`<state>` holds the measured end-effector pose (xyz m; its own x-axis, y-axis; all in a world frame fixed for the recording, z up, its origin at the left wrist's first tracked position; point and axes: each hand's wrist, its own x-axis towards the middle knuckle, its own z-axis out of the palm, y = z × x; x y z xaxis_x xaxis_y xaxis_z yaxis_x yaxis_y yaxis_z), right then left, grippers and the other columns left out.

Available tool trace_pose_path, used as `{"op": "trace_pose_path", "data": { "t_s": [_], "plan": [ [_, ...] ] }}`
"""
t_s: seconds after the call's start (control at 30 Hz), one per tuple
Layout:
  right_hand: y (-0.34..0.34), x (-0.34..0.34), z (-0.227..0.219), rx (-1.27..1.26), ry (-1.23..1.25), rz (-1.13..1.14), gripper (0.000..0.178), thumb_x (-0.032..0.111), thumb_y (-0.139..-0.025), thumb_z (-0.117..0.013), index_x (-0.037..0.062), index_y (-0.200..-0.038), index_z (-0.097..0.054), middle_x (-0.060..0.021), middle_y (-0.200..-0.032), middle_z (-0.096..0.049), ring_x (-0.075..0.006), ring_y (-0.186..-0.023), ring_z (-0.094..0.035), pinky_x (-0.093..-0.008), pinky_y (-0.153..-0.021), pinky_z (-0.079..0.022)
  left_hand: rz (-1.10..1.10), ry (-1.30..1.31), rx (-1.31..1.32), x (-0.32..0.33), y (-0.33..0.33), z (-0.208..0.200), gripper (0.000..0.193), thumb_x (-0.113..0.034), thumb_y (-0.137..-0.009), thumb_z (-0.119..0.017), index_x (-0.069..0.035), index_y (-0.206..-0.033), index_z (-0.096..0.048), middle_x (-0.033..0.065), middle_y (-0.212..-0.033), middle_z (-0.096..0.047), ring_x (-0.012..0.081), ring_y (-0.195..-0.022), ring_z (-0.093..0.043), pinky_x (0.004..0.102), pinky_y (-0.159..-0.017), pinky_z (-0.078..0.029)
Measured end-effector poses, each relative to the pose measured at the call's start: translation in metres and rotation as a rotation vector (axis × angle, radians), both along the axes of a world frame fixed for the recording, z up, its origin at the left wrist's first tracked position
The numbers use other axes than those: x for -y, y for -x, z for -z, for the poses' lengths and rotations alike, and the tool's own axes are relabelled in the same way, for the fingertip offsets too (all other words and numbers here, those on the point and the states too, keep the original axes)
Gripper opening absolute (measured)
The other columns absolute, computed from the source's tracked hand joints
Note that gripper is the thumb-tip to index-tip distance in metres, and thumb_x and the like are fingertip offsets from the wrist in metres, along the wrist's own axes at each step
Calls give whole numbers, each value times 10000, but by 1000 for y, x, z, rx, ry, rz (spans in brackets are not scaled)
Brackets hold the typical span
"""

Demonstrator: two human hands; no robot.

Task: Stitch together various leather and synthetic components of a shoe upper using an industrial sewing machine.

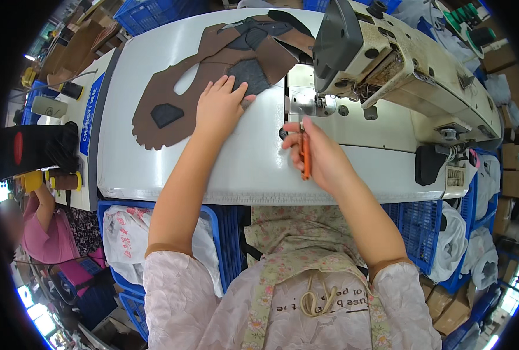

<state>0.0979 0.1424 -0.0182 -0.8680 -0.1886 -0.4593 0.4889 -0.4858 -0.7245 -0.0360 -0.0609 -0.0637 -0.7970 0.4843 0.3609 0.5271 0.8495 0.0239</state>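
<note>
Brown panel (215,67) lies under and beyond the left hand (221,105), fingers loosely spread! Machine head (340,52) hides the panel's right end; right hand (317,153) pinches an orange tool (306,160), tip unclear.

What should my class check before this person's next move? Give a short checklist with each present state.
1. Left hand on the brown piece: ok, laid palm-down over it.
2. Brown piece supported by the table: ok, it lies on the white top.
3. Orange tool held: ok, in the right hand.
4. Right hand well away from the metal plate: not ok, the thumb tip is close to its near edge.
5. Tool's tip open or shut: cannot tell, the fingers hide it.
6. Needle raised: cannot tell, too small to make out.
</note>
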Motion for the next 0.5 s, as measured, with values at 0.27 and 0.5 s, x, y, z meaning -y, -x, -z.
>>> {"op": "trace_pose_path", "data": {
  "t_s": [0.27, 0.5],
  "plan": [
    [50, 23, 15, 183, 381, 209, 363, 316, -1042, -382, -10, -1106, -527, -88, -934, -567, -119, -688, -455, -238, -540, -402, 5, -86, -83, -1, 1, 6, 300, -295, -853, -663, -132, -1101, -707, 139, -1190, -655, 271, -1183, -581, 450, -1022, -432],
    [71, 35, 24, 267, 598, 419, 303, 256, -1050, -352, -4, -1042, -509, -95, -874, -563, -113, -654, -442, -230, -502, -380, 74, -144, -63, 1, 1, 6, 278, -271, -843, -674, -123, -1074, -717, 132, -1156, -669, 263, -1154, -598, 437, -999, -452]
  ]
}}
